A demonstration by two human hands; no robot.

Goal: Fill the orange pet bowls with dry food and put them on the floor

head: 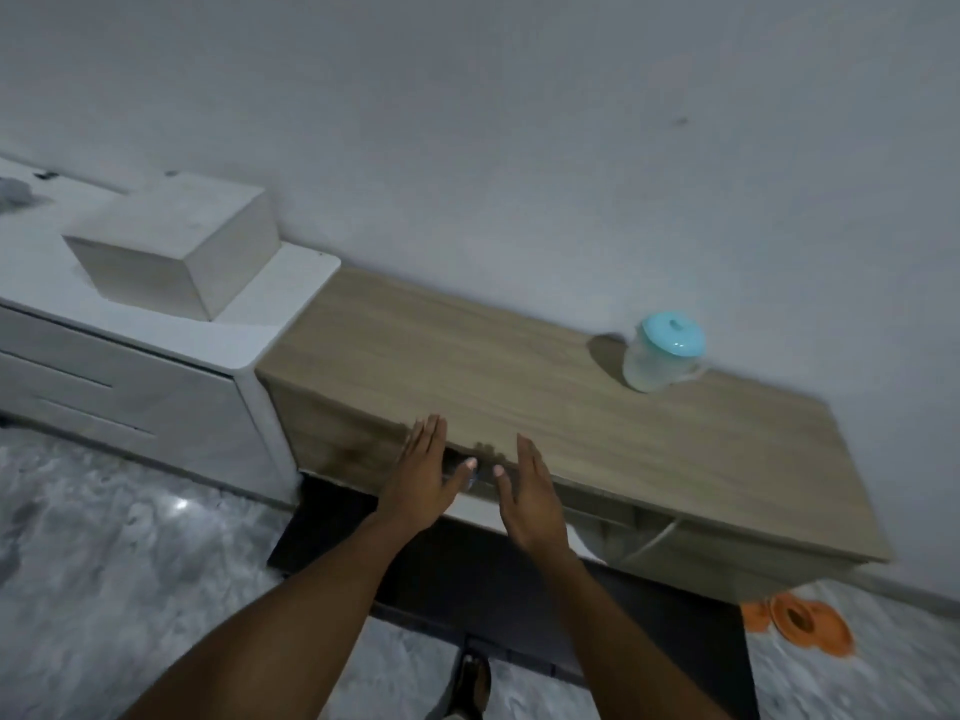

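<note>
While both forearms reach forward over a dark mat (467, 574) on the floor (104, 563), the left hand (423, 472) and the right hand (530, 493) hover side by side at the front edge of the wooden bench (519, 366). They hold nothing: the fingers (431, 433) are straight and close together, the thumbs turned toward each other. Something small glints between the thumbs; what it is, I cannot tell.

Off to the right, the orange pet bowls (802, 623) lie on the floor just past the bench's end, well apart from both hands. They are blurred, and a dark patch shows inside one. They look like thin, stiff plastic, probably light, shallow and a little slippery. Holding opposite rims and keeping them level should stop dry food from sliding out.

Farther back, near the wall, a clear container (660, 356) with a teal lid (672, 332) stands upright on the bench. It seems light and rigid. It appears to have a side handle, likely the surest hold, and the lid is on.
</note>
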